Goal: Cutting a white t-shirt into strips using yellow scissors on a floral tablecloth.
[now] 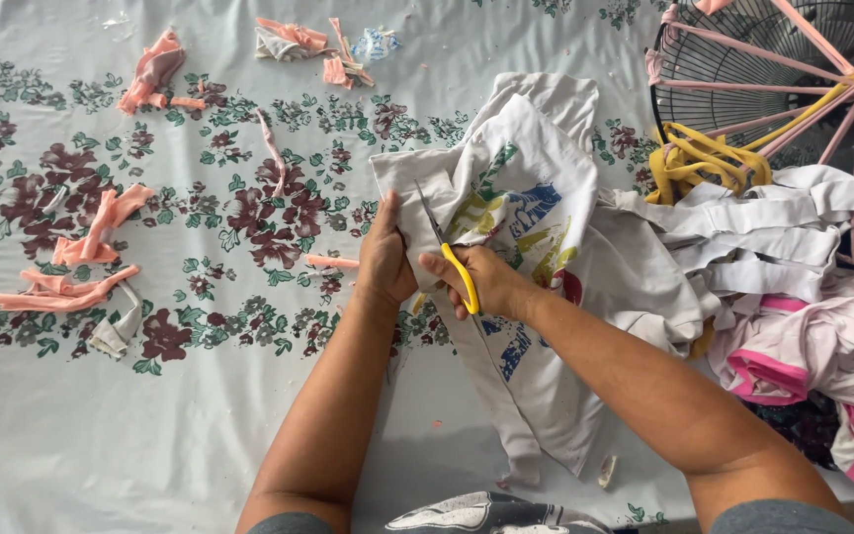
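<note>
Scissors and white printed shirt, held in two hands on a floral cloth-covered surface.

Right hand (486, 282): fingers clenched through the yellow handles of the scissors (447, 252), blades pointing up into the cloth. Left hand (385, 255): fingers grasping the edge of the white shirt (546, 198), which lies right of the surface's middle. Pink cloth scraps (91, 237) lie toward the left edge; white strips (763, 222) and a wire fan guard (783, 69) sit at the right edge and far right corner.
</note>
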